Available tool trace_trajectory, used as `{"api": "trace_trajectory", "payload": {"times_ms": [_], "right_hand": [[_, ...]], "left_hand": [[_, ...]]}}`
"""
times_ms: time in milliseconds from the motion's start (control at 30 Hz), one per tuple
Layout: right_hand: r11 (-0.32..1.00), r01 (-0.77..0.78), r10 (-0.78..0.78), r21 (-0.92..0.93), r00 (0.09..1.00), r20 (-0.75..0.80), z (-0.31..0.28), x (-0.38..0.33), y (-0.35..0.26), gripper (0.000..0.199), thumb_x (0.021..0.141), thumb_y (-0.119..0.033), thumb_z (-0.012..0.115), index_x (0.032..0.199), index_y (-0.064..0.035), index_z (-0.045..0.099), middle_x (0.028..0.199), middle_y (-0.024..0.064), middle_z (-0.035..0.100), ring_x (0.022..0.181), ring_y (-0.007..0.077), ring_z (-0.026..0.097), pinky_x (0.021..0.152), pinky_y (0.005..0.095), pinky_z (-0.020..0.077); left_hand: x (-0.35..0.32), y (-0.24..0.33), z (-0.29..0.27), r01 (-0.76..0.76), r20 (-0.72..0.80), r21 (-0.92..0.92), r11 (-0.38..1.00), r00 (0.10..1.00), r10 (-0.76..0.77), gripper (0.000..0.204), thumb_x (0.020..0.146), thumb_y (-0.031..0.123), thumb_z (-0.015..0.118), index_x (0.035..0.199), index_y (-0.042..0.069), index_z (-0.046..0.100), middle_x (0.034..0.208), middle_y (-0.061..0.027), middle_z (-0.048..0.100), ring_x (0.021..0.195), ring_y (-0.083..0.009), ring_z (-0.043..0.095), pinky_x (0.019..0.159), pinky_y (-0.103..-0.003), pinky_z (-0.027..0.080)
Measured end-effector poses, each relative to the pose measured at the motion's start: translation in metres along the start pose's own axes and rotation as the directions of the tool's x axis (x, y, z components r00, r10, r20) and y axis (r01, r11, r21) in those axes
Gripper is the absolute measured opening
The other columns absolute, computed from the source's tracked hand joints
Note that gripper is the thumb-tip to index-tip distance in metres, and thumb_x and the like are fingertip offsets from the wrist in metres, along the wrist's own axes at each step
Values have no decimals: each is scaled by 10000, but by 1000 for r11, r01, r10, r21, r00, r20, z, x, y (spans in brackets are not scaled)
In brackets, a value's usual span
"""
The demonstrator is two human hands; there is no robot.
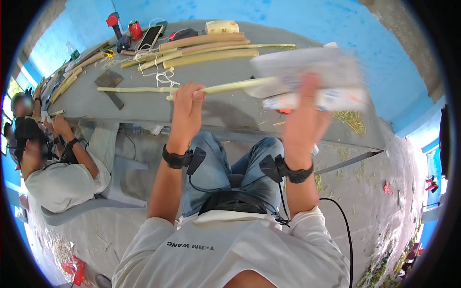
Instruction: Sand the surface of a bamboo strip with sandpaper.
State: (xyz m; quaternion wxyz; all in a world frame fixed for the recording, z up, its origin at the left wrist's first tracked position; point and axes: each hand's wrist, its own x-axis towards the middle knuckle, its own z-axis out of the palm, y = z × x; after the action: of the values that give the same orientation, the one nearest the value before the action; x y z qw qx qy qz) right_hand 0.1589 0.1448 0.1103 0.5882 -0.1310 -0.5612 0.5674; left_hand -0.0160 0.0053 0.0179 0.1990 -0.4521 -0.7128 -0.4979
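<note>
My left hand (188,103) is closed around pale green bamboo strips, thumb on top. One thin strip (134,90) sticks out to its left over the table. The thicker bamboo strip (230,87) runs right, its far end passing under a white printed sheet (312,65), paper or plastic. My right hand (306,115) is on this sheet and seems to grip it; hand and sheet are both smeared by motion. The sheet's lower fold shows orange and blue print, and the bamboo's end is hidden there.
Bamboo pieces (211,58), white string (163,76), a phone (151,37), a red can (135,30) and a broad-bladed tool (109,79) lie on the grey table (225,108). Shavings (352,122) are at right. A person (62,168) sits at left.
</note>
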Motion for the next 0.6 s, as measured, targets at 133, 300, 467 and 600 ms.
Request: {"api": "trace_trajectory", "payload": {"times_ms": [133,300,467,600], "right_hand": [[995,-95,89,-35,986,-143,6,2,13,396,998,-363,641,1126,11,664,1120,76,664,968,164,619,850,299,496],[991,-39,29,130,997,73,16,-6,15,235,964,-198,699,1086,2,677,1113,69,662,985,141,602,877,300,489],[1000,20,-20,5,1000,3,8,-8,35,256,950,-166,710,1129,5,646,1086,67,665,973,133,601,856,291,490],[986,140,-135,-91,989,59,8,-5,21,270,960,-207,705,1108,10,642,1060,68,655,953,147,604,860,294,492]], "left_hand": [[4,5,2,7,26,-9,1000,1000,-7,436,1089,382,346,988,34,590,839,-77,559,855,-280,519,903,-379,355],[9,-1,-3,45,61,-94,995,997,-39,421,1089,377,355,1009,32,584,861,-84,568,879,-284,527,924,-383,359],[10,5,2,34,74,-126,991,997,-25,378,1085,350,385,1033,33,583,912,-95,586,928,-293,537,965,-383,360],[10,-5,-1,-2,97,-70,998,995,9,364,1079,339,403,1062,29,592,945,-100,597,958,-302,539,976,-389,366]]}}
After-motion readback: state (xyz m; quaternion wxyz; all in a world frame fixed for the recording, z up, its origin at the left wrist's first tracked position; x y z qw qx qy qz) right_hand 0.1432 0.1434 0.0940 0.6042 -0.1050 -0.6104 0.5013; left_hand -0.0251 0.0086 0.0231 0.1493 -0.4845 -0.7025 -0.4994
